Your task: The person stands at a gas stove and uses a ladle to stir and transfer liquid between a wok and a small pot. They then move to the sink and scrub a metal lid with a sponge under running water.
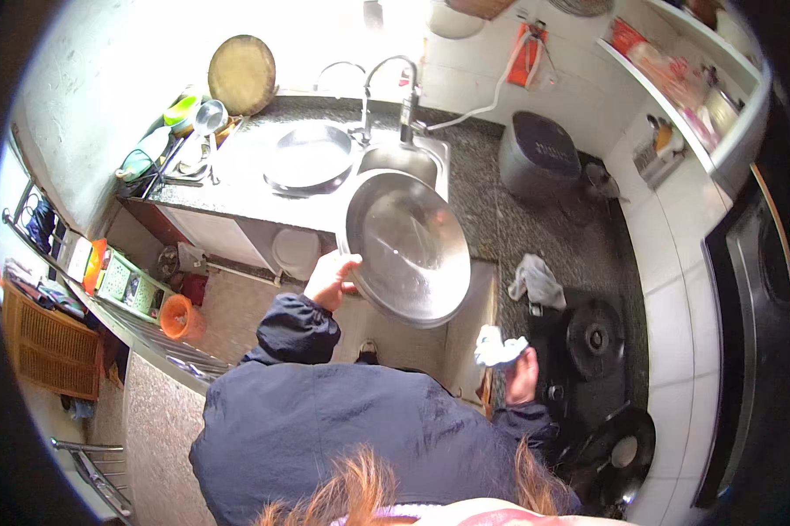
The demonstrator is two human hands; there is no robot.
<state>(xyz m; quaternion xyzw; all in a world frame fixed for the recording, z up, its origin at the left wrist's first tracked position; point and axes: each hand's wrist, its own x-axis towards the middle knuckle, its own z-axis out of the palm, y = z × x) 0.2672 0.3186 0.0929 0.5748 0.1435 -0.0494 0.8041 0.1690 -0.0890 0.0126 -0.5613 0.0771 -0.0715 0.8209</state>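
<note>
My left hand (330, 280) is closed on the near left rim of a large round metal basin (408, 250), thumb on the inside. The basin is tilted, with its shiny inside facing up, and is held in front of the sink (399, 160), covering part of it. A crumpled white and pale blue cloth (498, 347) is gripped in my right hand (524, 377), off to the right of the basin and beside the stove. Between the cloth and the basin there is a gap. Some fingers of both hands are hidden.
A wide metal pan (309, 158) lies on the counter left of the faucet (407, 110). A grey cloth (537, 282) rests near the black stove (595, 337). The dark bin (539, 156) stands in the corner, below the wall shelf (675, 96). Dishes (193, 145) crowd the left end.
</note>
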